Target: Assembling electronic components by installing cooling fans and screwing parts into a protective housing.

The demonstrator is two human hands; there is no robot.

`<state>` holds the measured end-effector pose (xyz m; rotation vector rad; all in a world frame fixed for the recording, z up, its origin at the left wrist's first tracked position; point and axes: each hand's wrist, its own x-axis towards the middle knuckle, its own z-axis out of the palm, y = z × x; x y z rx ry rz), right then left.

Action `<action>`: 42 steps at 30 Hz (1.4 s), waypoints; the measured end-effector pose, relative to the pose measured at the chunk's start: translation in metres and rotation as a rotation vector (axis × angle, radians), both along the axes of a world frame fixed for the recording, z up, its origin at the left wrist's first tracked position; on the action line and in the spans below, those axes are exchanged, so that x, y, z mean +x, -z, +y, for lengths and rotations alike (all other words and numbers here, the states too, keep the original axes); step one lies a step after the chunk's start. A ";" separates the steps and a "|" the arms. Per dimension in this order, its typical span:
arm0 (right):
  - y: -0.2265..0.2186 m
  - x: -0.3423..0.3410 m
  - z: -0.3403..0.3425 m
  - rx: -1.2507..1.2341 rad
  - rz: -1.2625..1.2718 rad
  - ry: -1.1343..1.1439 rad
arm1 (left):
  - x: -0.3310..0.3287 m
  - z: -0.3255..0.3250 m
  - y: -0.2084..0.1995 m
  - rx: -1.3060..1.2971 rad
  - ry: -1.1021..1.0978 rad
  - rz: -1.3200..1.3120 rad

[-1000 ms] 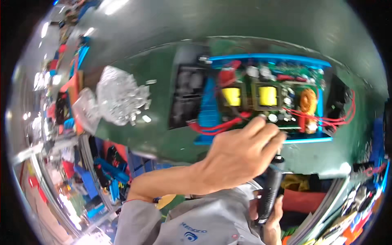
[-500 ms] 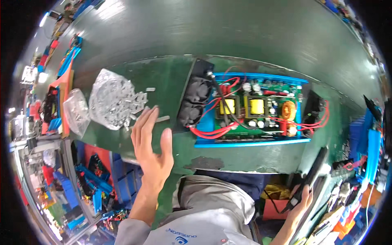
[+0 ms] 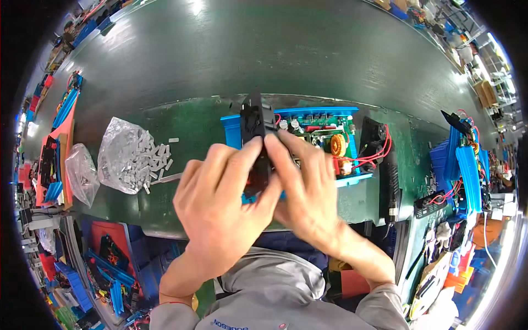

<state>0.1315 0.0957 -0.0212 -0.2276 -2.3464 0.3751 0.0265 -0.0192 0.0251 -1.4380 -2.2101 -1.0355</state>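
Note:
My left hand [image 3: 217,206] and my right hand [image 3: 309,192] meet over the left end of a blue metal housing [image 3: 233,132] with a green circuit board inside. Between them both hands grip a black fan panel [image 3: 253,118], tipped up nearly edge-on; its lower part is hidden by my fingers. On the board a copper-coloured ring coil [image 3: 338,145] shows to the right of my right hand. Red wires [image 3: 366,159] run from the board to a black end plate [image 3: 373,137] at the housing's right end.
At left lie a clear plastic bag [image 3: 116,146] spilling small grey pieces [image 3: 144,165] and a second clear bag [image 3: 83,179]. A black screwdriver-like tool [image 3: 389,184] lies at right. Blue housings [image 3: 466,176] stand beyond it. An orange-edged box [image 3: 63,148] is far left.
My right hand has let go of the black tool and come to the middle. My left hand has moved right. The fan panel, flat beside the housing before, is now raised and tilted in both hands.

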 end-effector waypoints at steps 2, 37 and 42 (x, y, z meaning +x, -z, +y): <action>-0.005 0.003 0.024 0.009 -0.060 -0.041 | -0.002 -0.002 0.009 0.162 0.067 -0.088; 0.014 0.134 0.061 -0.023 -0.085 0.923 | -0.160 -0.062 0.086 -0.329 -0.047 0.192; 0.047 0.179 0.070 -0.218 -0.324 0.921 | -0.091 -0.055 0.084 -0.178 -0.046 -0.506</action>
